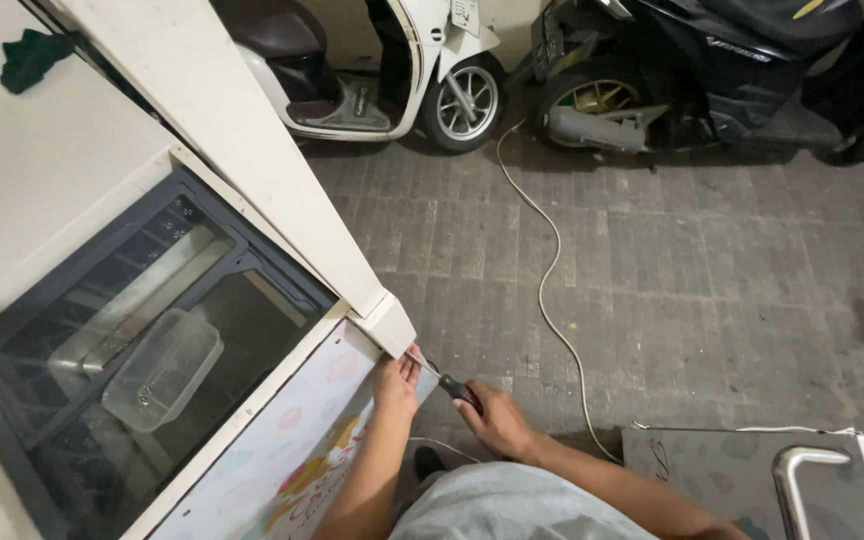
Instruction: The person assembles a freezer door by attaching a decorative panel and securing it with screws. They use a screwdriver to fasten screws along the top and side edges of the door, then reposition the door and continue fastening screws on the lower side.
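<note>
The screwdriver point(449, 381) lies with its long axis slanting from lower right up to upper left: the dark handle sits in the right hand point(497, 420), and the thin metal shaft runs up to the underside of the white corner piece point(384, 325) of the chest freezer point(282, 440). Whether the tip actually seats in a screw cannot be told. The right hand is closed around the handle, just right of and below the corner. The left hand point(394, 382) is nearer, its fingers extended upward and pressed against the freezer's front corner right beside the shaft.

Left of the corner runs the freezer's dark-framed glass top, with a clear plastic tub point(162, 368) resting on it. To the right the paved floor point(712, 270) is open, crossed only by a white cable point(548, 270). Two scooters point(472, 80) stand well apart at the back.
</note>
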